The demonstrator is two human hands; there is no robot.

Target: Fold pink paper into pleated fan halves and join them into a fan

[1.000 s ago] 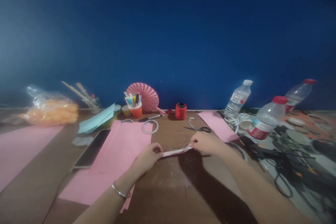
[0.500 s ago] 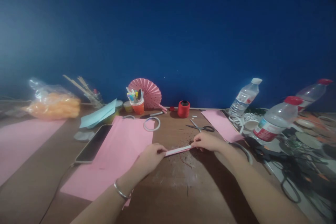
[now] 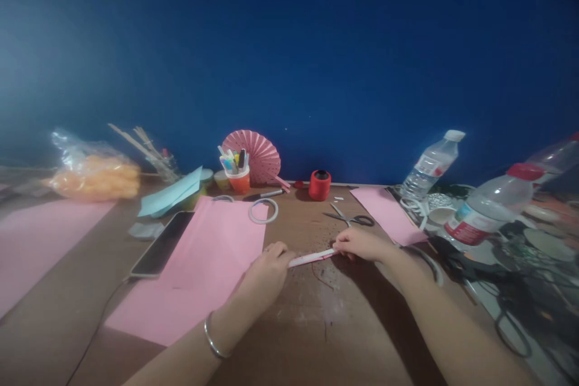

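Note:
A narrow folded paper strip (image 3: 313,257), white and pink, stretches between my two hands just above the brown table. My left hand (image 3: 271,268) is closed on its left end, with a silver bangle on the wrist. The fingers of my right hand (image 3: 357,245) pinch the other end. Beyond the right hand lie black-handled scissors (image 3: 348,218) with parted blades. A thin dark thread (image 3: 322,278) hangs or lies below the strip; I cannot tell which. Pink paper sheets (image 3: 221,253) spread beside my left hand.
A red spool (image 3: 320,186), a pleated pink fan (image 3: 257,157) and a cup of pens (image 3: 238,180) stand at the back. A phone (image 3: 163,246) lies left. Plastic bottles (image 3: 491,208) and tangled cables (image 3: 511,313) crowd the right. A bag of orange pieces (image 3: 97,178) sits far left.
My left hand has turned further over the strip's end, its back now facing up. The dark thread has come into view below the strip. The camera view has shifted slightly.

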